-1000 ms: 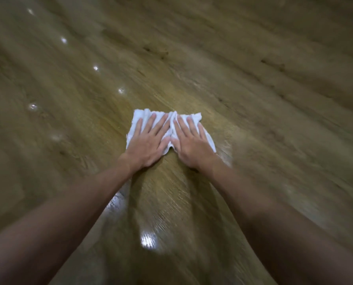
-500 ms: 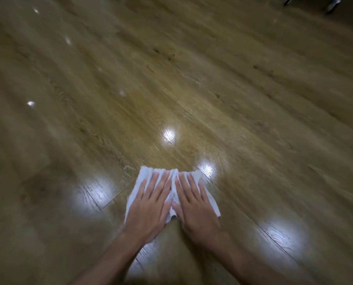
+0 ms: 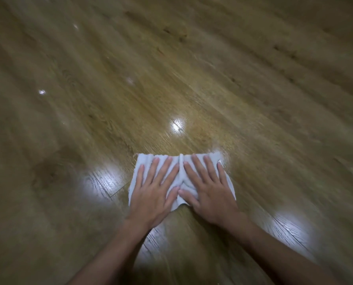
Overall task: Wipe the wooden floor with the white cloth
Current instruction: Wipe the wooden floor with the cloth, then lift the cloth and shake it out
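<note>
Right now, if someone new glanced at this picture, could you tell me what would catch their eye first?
First, the white cloth low in the centre of the frame, pinned flat to the floor by the left hand and right hand, fingers spread and thumbs nearly meeting. Next, the glossy wooden floor, with bright light reflections beside the cloth, near the forearms, and one just beyond the cloth.

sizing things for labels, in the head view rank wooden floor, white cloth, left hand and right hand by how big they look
1. wooden floor, fills the frame.
2. white cloth, wider than both hands together, though largely covered.
3. left hand and right hand: look alike, pressed flat side by side at like nearness, so no ranking.
</note>
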